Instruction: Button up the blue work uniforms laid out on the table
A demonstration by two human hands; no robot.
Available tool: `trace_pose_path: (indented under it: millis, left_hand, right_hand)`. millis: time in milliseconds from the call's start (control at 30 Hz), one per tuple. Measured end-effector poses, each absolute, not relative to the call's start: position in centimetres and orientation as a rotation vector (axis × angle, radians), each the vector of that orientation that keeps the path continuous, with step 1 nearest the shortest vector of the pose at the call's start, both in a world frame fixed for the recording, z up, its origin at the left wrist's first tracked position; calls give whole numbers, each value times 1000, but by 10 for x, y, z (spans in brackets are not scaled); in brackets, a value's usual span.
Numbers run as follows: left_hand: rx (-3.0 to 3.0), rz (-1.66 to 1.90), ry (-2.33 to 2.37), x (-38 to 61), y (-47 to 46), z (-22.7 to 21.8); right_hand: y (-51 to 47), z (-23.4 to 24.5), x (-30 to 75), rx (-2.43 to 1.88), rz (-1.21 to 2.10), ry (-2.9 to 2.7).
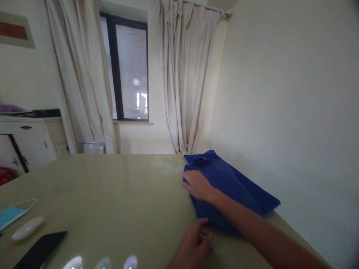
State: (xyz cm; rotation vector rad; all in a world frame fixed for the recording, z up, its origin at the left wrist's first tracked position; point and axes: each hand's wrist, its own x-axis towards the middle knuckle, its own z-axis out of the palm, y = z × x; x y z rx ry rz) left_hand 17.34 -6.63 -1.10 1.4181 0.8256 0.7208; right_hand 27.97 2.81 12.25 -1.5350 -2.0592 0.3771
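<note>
A folded blue cloth (235,183) lies on the table (112,186) at its right side, close to the wall. My right hand (198,185) rests on the cloth's left part, with its fingers bent down over the left edge. The right forearm crosses the cloth from the lower right. My left hand (193,244) is at the cloth's near corner, thumb and fingers drawn together in a pinch at the hem. What lies between those fingertips is partly hidden.
At the table's near left lie a black phone (42,250), a white oval object (28,228) and a blue face mask (12,215). A white cabinet (28,142) stands at the left. The curtained window (130,71) is behind, and the plain wall (294,112) at the right.
</note>
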Motion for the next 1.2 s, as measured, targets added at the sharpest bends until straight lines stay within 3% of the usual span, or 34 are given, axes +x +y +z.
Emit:
trace_pose_path:
  millis: [133, 233, 467, 667, 900, 1200]
  left_hand:
    - [1652, 626, 889, 106, -53, -10]
    - [1678, 615, 896, 99, -57, -9]
    - [2133, 819, 917, 85, -49, -3]
    - [2468, 704, 1184, 37, -18, -12]
    - [2674, 543, 749, 54, -31, -1]
    - [2611, 594, 781, 62, -26, -1]
  right_hand:
    - [-27, 26, 253, -1505, 471, -2109]
    - [-39, 1, 258, -1544, 470, -2097]
    - [-37, 6, 260, -1579, 383, -2209]
    - [-43, 3, 260, -1576, 360, -2206]
    - [-43, 10, 250, -1302, 383, -2409]
    - [-36, -2, 247, -1362, 415, -2331]
